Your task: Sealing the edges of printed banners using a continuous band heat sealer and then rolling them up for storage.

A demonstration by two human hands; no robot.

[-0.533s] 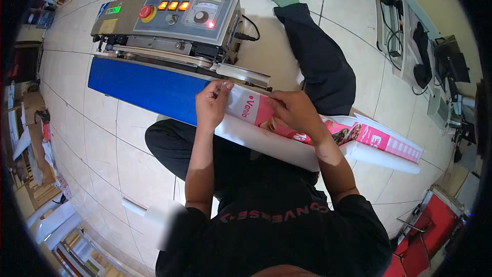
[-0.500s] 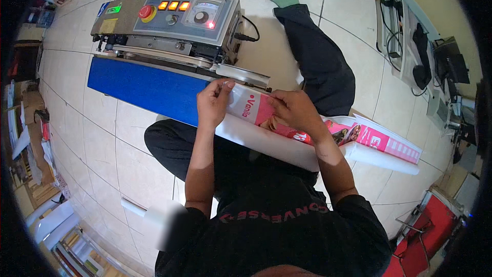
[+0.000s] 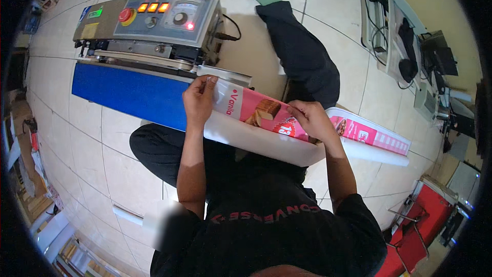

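A long pink-and-white printed banner (image 3: 249, 101) with pictures of cake lies across my lap, its white lower part (image 3: 256, 141) curving down toward me. Its left end is pinched between the thumb and fingers of my left hand (image 3: 199, 100), beside the metal guide (image 3: 225, 75) of a band sealing machine (image 3: 154, 20). Farther right along the upper edge, my right hand (image 3: 313, 119) grips the banner with thumb and fingers. Beyond that hand, the banner's far right end (image 3: 371, 136) stretches over the floor. The machine's blue conveyor belt (image 3: 128, 92) runs left from my left hand.
Lit orange switches (image 3: 152, 7) and a red button (image 3: 127, 16) are on the machine's panel. A black cable (image 3: 233, 28) loops from its right side. My outstretched leg (image 3: 302, 51) lies beyond the banner. A red folding chair (image 3: 423, 220) stands at lower right.
My right hand has slid right along the banner's edge, uncovering the printed cake picture. My left hand keeps its pinch by the guide. The whole view has shifted, so things appear farther left.
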